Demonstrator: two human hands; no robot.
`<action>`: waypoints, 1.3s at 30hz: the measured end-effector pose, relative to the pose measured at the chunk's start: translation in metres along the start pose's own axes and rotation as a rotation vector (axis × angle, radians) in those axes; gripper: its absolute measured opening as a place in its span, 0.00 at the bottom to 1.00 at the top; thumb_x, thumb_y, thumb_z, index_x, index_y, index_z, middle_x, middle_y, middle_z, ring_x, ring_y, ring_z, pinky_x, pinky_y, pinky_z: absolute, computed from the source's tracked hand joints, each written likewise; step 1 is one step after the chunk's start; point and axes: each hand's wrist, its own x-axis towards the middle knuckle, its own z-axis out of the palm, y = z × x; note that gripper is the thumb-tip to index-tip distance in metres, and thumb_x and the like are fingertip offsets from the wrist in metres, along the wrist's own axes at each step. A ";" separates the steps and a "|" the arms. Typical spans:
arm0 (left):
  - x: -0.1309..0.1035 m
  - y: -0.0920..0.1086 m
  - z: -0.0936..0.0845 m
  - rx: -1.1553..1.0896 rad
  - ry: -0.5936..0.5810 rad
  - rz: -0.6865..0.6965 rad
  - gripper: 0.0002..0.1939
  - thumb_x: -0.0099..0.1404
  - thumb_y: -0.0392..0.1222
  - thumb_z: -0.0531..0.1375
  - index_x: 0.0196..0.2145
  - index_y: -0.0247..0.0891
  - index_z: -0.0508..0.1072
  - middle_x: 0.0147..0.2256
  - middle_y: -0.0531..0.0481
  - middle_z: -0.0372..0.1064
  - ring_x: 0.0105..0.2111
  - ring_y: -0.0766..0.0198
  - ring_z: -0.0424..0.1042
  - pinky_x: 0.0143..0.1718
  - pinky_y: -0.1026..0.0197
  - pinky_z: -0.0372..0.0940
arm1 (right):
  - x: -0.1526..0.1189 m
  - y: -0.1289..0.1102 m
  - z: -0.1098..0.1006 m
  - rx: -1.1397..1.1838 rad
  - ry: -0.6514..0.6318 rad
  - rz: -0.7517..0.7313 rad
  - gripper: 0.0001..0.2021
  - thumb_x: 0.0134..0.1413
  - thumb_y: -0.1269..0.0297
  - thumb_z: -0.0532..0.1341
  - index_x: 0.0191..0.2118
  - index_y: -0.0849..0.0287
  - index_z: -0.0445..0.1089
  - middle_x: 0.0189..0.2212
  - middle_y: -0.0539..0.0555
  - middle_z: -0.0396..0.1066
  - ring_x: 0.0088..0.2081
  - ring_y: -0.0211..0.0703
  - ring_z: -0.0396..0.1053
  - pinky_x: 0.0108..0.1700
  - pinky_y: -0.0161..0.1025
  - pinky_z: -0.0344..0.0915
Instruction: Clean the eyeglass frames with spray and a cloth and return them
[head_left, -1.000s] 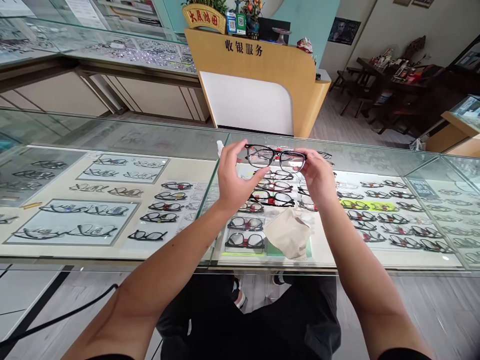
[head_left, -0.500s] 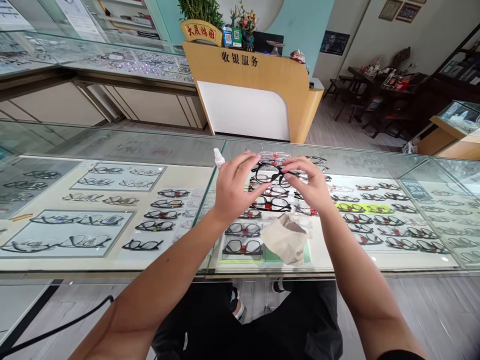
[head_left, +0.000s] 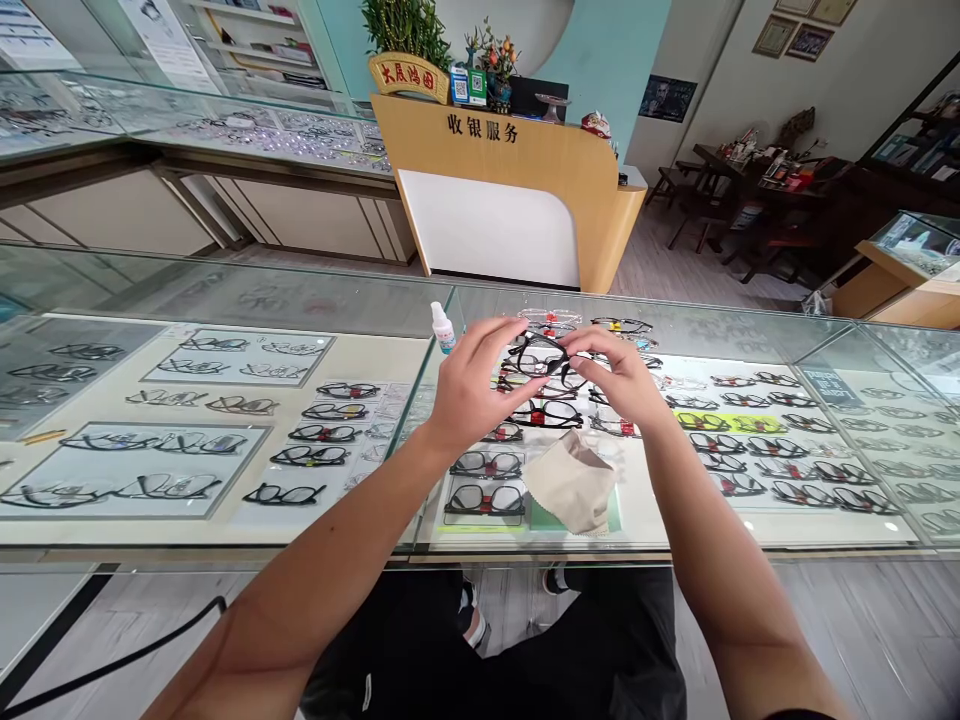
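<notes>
Between my two hands I hold a pair of black-framed eyeglasses (head_left: pixel 541 346) above the glass counter (head_left: pixel 375 350). My left hand (head_left: pixel 477 385) grips the left side of the frame, with the thumb below and the fingers along the top. At the other side, my right hand (head_left: pixel 616 368) pinches the frame between thumb and fingers. Below them, a crumpled beige cloth (head_left: pixel 571 482) lies on the counter over a green piece. A small white spray bottle (head_left: pixel 442 328) with a blue lower part stands just beyond my left hand.
Under the glass, several eyeglasses (head_left: pixel 486 498) sit in rows, with more frames (head_left: pixel 780 445) to the right and on grey trays (head_left: pixel 247 445) to the left. Past the counter stands a wooden cashier desk (head_left: pixel 510 150) with plants on top.
The eyeglasses have tilted slightly in my hands, which stay at nearly the same spot. The whole view has shifted down a little. The cloth lies as before.
</notes>
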 end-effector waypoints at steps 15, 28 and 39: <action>0.004 0.009 -0.010 -0.511 -0.160 -0.352 0.40 0.62 0.53 0.79 0.68 0.45 0.73 0.66 0.36 0.73 0.52 0.50 0.85 0.50 0.53 0.82 | -0.001 0.012 0.001 0.327 -0.122 0.329 0.08 0.59 0.54 0.73 0.38 0.52 0.82 0.41 0.49 0.83 0.44 0.47 0.77 0.54 0.46 0.71; -0.005 0.021 0.010 -0.475 -0.062 -0.618 0.16 0.73 0.56 0.68 0.39 0.41 0.85 0.28 0.51 0.72 0.28 0.64 0.66 0.33 0.59 0.65 | 0.000 0.018 0.027 0.071 0.280 0.183 0.08 0.62 0.54 0.69 0.37 0.52 0.81 0.41 0.53 0.84 0.45 0.50 0.79 0.53 0.50 0.74; -0.008 0.012 0.021 -0.654 -0.130 -0.832 0.20 0.66 0.60 0.72 0.43 0.41 0.89 0.23 0.53 0.66 0.25 0.64 0.60 0.28 0.59 0.57 | -0.013 0.017 0.060 -0.290 0.293 -0.154 0.09 0.72 0.58 0.65 0.50 0.49 0.83 0.55 0.61 0.84 0.58 0.59 0.80 0.65 0.60 0.73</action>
